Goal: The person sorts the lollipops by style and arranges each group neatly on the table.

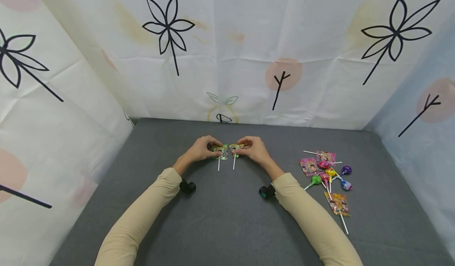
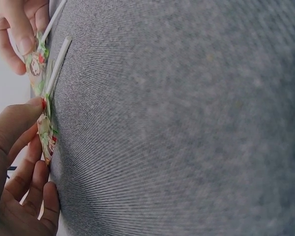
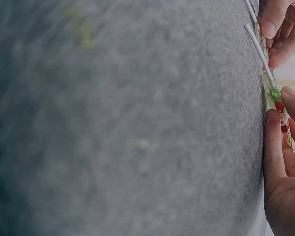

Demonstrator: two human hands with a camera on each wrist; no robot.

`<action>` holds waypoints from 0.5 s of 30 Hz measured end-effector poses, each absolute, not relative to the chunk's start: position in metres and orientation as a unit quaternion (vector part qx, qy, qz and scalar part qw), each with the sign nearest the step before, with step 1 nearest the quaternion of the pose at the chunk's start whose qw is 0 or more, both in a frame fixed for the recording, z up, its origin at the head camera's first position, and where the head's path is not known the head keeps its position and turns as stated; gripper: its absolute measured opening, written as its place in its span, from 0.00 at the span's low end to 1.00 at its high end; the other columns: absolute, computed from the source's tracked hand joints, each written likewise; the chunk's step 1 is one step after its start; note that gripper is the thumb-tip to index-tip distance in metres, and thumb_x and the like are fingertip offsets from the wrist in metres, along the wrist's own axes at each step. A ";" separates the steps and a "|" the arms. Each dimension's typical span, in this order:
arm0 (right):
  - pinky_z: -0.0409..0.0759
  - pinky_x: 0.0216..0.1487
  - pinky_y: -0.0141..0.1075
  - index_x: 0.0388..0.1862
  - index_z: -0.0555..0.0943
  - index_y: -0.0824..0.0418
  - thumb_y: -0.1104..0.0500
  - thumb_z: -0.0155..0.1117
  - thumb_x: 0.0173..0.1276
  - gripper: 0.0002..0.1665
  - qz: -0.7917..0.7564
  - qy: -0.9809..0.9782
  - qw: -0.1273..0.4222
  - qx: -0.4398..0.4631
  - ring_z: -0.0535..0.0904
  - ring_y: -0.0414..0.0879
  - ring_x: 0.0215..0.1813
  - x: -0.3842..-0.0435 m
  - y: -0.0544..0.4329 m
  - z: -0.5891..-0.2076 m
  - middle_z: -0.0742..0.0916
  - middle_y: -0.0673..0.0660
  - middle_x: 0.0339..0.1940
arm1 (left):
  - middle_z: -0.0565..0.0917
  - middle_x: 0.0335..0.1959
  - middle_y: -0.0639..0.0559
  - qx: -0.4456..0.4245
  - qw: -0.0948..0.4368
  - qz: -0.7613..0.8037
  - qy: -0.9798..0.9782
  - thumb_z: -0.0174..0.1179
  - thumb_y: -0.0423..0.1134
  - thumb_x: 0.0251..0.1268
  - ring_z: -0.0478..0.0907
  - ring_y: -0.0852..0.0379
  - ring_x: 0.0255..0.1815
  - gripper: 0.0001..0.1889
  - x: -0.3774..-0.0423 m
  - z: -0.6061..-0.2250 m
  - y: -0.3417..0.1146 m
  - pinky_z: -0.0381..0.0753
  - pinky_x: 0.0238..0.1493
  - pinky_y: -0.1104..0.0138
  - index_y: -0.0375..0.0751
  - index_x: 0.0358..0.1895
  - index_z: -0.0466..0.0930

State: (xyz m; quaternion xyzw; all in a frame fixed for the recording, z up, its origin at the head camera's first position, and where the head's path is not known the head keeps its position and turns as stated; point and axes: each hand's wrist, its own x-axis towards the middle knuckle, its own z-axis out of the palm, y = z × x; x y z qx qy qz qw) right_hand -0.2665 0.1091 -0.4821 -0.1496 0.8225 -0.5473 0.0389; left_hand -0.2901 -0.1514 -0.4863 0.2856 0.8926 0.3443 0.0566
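Two flat lollipops in green, picture-printed wrappers lie side by side near the far middle of the table, white sticks pointing toward me. My left hand [image 1: 201, 149] pinches the left lollipop [image 1: 223, 152] by its wrapper, thumb at the near edge and fingers along the far side. From the other side, my right hand [image 1: 257, 151] pinches the right lollipop [image 1: 233, 149] the same way. A narrow gap separates the wrappers in the head view. The left wrist view shows the left lollipop's wrapper [image 2: 46, 132] between thumb and fingers; the right wrist view shows the right lollipop's stick [image 3: 260, 55].
On the right of the grey table [image 1: 227, 218] lies a loose pile of lollipops: pink flat packs [image 1: 308, 166], a green ball lollipop [image 1: 315, 180], a purple one [image 1: 346, 170], and an orange flat pack [image 1: 337, 204] nearest me. A patterned white curtain [image 1: 241, 88] stands behind.
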 end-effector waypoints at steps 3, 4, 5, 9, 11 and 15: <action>0.82 0.45 0.46 0.52 0.85 0.69 0.64 0.78 0.63 0.19 -0.531 0.832 0.032 -0.156 0.85 0.55 0.46 -0.267 0.108 -0.483 0.87 0.64 0.48 | 0.81 0.46 0.48 0.286 0.060 0.345 0.892 0.73 0.40 0.64 0.77 0.52 0.44 0.17 -0.289 -0.485 -0.152 0.77 0.47 0.57 0.38 0.53 0.87; 0.82 0.45 0.46 0.52 0.86 0.69 0.64 0.78 0.63 0.19 -0.526 0.835 0.030 -0.157 0.85 0.55 0.46 -0.267 0.107 -0.483 0.87 0.63 0.48 | 0.81 0.46 0.48 0.286 0.061 0.346 0.892 0.73 0.40 0.64 0.77 0.52 0.45 0.17 -0.289 -0.484 -0.152 0.77 0.47 0.56 0.38 0.53 0.87; 0.82 0.44 0.46 0.51 0.86 0.69 0.63 0.78 0.62 0.19 -0.520 0.839 0.029 -0.156 0.85 0.54 0.45 -0.268 0.107 -0.483 0.87 0.63 0.47 | 0.81 0.46 0.48 0.286 0.062 0.347 0.891 0.73 0.39 0.64 0.77 0.51 0.45 0.17 -0.288 -0.484 -0.152 0.77 0.48 0.56 0.38 0.53 0.87; 0.81 0.43 0.45 0.51 0.87 0.66 0.61 0.79 0.62 0.19 -0.498 0.854 0.024 -0.150 0.84 0.51 0.43 -0.268 0.105 -0.483 0.88 0.60 0.44 | 0.81 0.46 0.47 0.285 0.063 0.353 0.889 0.73 0.38 0.64 0.77 0.50 0.45 0.17 -0.287 -0.481 -0.151 0.77 0.48 0.55 0.37 0.53 0.87; 0.81 0.43 0.45 0.50 0.87 0.65 0.60 0.79 0.62 0.19 -0.488 0.860 0.021 -0.150 0.84 0.51 0.43 -0.268 0.105 -0.482 0.88 0.59 0.42 | 0.81 0.46 0.47 0.283 0.064 0.353 0.890 0.73 0.38 0.64 0.77 0.50 0.45 0.16 -0.287 -0.481 -0.151 0.77 0.48 0.55 0.37 0.53 0.87; 0.80 0.42 0.45 0.50 0.88 0.64 0.59 0.79 0.62 0.19 -0.472 0.868 0.024 -0.150 0.82 0.51 0.43 -0.267 0.104 -0.480 0.88 0.57 0.43 | 0.81 0.46 0.46 0.282 0.064 0.350 0.891 0.73 0.38 0.64 0.77 0.49 0.45 0.17 -0.288 -0.481 -0.150 0.77 0.48 0.55 0.37 0.54 0.87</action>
